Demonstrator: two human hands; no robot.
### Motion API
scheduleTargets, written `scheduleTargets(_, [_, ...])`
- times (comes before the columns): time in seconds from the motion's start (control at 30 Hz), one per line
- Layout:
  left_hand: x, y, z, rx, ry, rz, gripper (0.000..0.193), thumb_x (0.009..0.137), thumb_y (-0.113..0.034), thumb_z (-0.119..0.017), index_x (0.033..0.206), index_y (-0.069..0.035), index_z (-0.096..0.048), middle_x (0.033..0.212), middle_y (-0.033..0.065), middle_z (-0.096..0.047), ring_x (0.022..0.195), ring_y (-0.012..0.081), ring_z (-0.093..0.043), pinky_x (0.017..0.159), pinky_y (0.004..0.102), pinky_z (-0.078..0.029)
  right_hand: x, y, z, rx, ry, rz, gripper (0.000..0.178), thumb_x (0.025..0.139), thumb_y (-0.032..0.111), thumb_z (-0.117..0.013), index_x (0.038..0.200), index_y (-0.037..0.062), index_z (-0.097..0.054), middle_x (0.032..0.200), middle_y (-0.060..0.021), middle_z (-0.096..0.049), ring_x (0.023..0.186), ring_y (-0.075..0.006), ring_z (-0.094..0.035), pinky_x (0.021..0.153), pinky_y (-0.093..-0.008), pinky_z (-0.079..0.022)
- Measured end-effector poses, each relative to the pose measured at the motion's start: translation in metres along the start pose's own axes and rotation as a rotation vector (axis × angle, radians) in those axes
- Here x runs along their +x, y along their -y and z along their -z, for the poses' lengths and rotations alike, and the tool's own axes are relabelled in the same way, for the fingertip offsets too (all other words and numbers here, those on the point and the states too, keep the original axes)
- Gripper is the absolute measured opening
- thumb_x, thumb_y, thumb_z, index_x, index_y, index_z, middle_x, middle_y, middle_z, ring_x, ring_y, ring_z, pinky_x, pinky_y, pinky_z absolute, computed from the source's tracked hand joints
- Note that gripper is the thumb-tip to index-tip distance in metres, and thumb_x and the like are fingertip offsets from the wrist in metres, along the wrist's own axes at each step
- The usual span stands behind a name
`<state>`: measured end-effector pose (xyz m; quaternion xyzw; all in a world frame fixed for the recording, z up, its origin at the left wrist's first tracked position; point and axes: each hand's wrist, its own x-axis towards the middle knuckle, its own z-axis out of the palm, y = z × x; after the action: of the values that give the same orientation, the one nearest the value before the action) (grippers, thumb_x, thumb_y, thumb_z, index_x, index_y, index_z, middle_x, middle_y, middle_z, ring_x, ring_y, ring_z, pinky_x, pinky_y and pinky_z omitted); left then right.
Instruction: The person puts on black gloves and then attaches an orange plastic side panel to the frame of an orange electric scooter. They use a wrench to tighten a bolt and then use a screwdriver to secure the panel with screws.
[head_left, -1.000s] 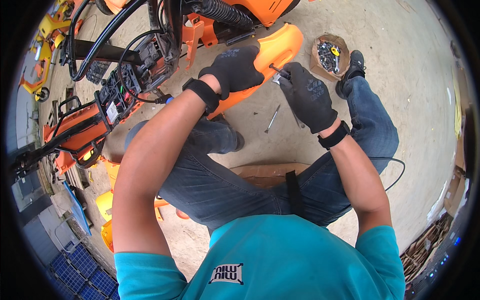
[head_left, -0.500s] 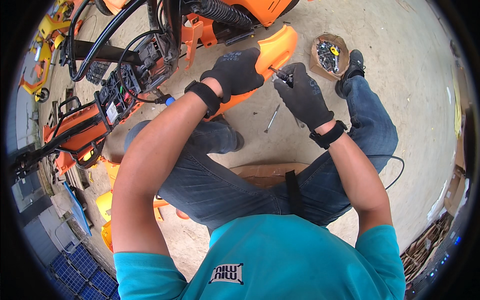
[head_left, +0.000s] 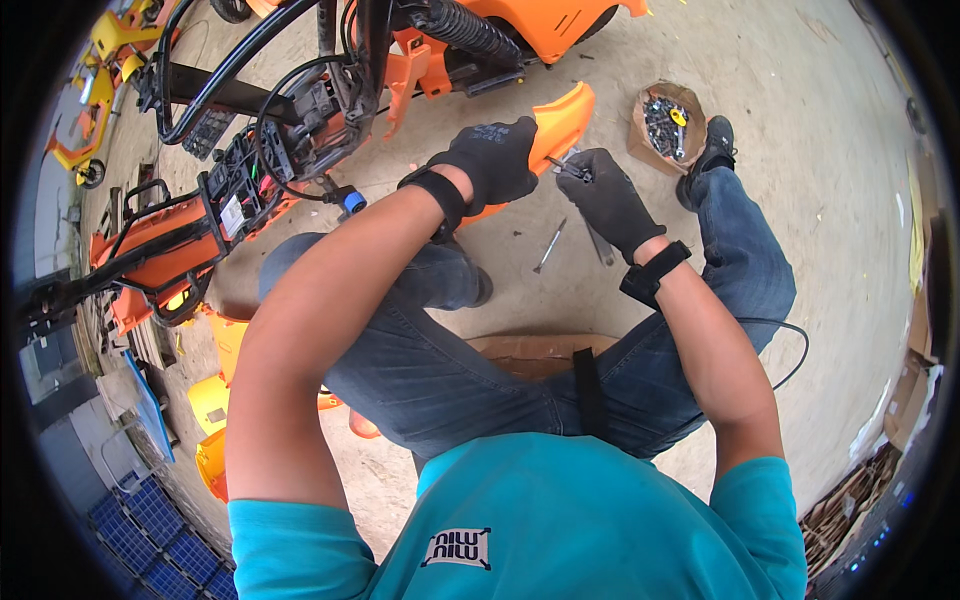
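Person [head_left: 560,510] in a teal shirt and jeans sitting low on the floor [head_left: 820,250] here, black gloves on, working on a curved orange panel [head_left: 566,112]. The panel's out in front, just past the knees, its bare end sticking out to the far right. Left hand [head_left: 492,162] has its grip curled tight around the panel's middle, fingers folded over. Right hand [head_left: 610,200] is just beside it, grip pinching a small dark tool [head_left: 555,163] with its tip pointed at the panel; from where I'm standing I can't tell if it's actually touching. On the concrete below there's a thin screwdriver [head_left: 549,247], and a flat metal tool [head_left: 601,247] pokes out from under the right glove. Far right, up against the right shoe [head_left: 716,150], sits an open brown carton [head_left: 640,142] loaded with bolts [head_left: 660,128], with a yellow-and-silver tool [head_left: 679,120] on top. Over on the left is a stripped-down vehicle frame [head_left: 215,85], all black tubing, loose wires and orange bodywork, with a blue connector [head_left: 353,203] dangling near the left forearm. Yellow parts [head_left: 209,405] lie nearer on the left, and blue crates [head_left: 150,530] fill the near left corner.
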<state>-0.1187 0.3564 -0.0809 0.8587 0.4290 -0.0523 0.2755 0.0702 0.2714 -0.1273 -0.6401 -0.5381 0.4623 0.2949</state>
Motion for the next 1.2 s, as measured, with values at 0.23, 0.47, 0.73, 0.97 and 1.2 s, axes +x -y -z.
scheduleTargets(0.23, [0.000, -0.001, -0.005, 0.044, 0.025, -0.025, 0.050, 0.077, -0.030, -0.069, 0.113, -0.004, -0.047, 0.098, 0.0222, -0.065, 0.092, 0.0418, -0.062, 0.076, 0.0474, -0.048, -0.004, 0.009, -0.002, -0.181, -0.162, 0.130, 0.051, 0.087, 0.025, -0.066, 0.128, 0.0062, -0.042, 0.091, -0.0182, -0.066, 0.082, -0.0328, -0.066, 0.072, -0.0399, -0.051])
scheduleTargets(0.47, [0.001, 0.000, -0.007, 0.031, 0.058, -0.029, 0.044, 0.077, -0.026, -0.069, 0.111, -0.005, -0.049, 0.096, 0.0215, -0.065, 0.092, 0.0416, -0.061, 0.076, 0.0468, -0.048, -0.003, 0.016, 0.003, -0.290, -0.132, 0.319, 0.076, 0.086, 0.018, -0.066, 0.150, 0.0152, -0.026, 0.088, -0.0203, -0.067, 0.077, -0.0332, -0.067, 0.069, -0.0406, -0.053])
scheduleTargets(0.73, [-0.004, -0.001, -0.010, -0.005, 0.119, -0.082, 0.041, 0.078, -0.025, -0.067, 0.110, -0.006, -0.051, 0.094, 0.0220, -0.064, 0.090, 0.0415, -0.061, 0.076, 0.0462, -0.047, 0.003, 0.019, 0.019, -0.125, 0.180, 0.081, 0.076, 0.083, 0.017, -0.066, 0.149, 0.0157, -0.028, 0.089, -0.0165, -0.067, 0.068, -0.0257, -0.068, 0.066, -0.0370, -0.054])
scheduleTargets(0.97, [-0.007, -0.006, -0.013, 0.019, 0.122, -0.122, 0.041, 0.077, -0.023, -0.067, 0.111, -0.007, -0.052, 0.094, 0.0207, -0.064, 0.090, 0.0412, -0.061, 0.076, 0.0465, -0.047, 0.013, 0.007, 0.025, -0.189, 0.208, 0.158, 0.065, 0.080, 0.021, -0.068, 0.136, 0.0084, -0.038, 0.090, -0.0207, -0.065, 0.074, -0.0302, -0.067, 0.068, -0.0387, -0.053])
scheduleTargets(1.2, [0.001, -0.002, -0.015, 0.059, 0.075, -0.082, 0.040, 0.075, -0.019, -0.067, 0.111, -0.008, -0.054, 0.095, 0.0207, -0.064, 0.091, 0.0408, -0.061, 0.076, 0.0469, -0.048, 0.021, -0.001, 0.022, -0.354, 0.019, 0.212, 0.048, 0.079, 0.026, -0.070, 0.115, 0.0049, -0.045, 0.088, -0.0225, -0.065, 0.082, -0.0408, -0.065, 0.073, -0.0435, -0.051])
